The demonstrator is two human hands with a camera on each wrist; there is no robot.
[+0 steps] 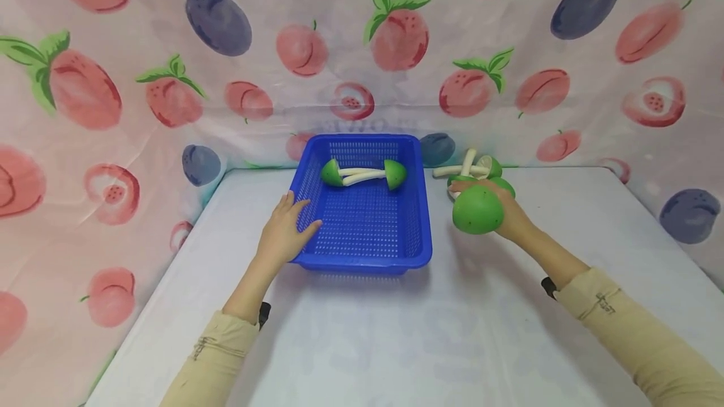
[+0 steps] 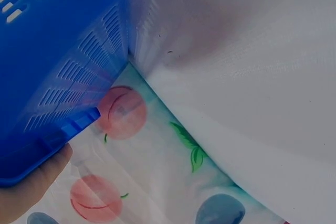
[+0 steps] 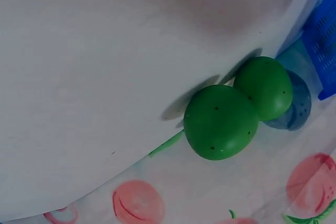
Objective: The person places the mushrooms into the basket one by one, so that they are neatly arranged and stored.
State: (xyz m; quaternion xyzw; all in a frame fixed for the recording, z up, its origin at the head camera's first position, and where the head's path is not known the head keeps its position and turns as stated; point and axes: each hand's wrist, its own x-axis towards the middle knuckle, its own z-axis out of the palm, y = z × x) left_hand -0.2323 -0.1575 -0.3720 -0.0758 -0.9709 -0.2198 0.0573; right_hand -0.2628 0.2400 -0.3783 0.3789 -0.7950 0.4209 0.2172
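Observation:
In the head view, a blue plastic basket (image 1: 362,262) stands on the table with two green-capped toy mushrooms (image 1: 394,174) lying at its far end. My left hand (image 1: 283,231) rests on the basket's left rim, fingers fairly straight and thumb over the inside. A straight finger (image 2: 50,169) lies along the rim in the left wrist view. Right of the basket, my right hand (image 1: 511,212) holds a green toy mushroom (image 1: 477,209); its cap hides part of the hand. Several more mushrooms (image 1: 489,167) lie beside the fingers, stems overlapping. In the right wrist view two green caps (image 3: 220,121) show.
A white cloth covers the table (image 1: 362,344). Behind it hangs a fruit-print curtain (image 1: 351,30), close to the basket's far side and the loose mushrooms. The table's right edge runs past the right arm.

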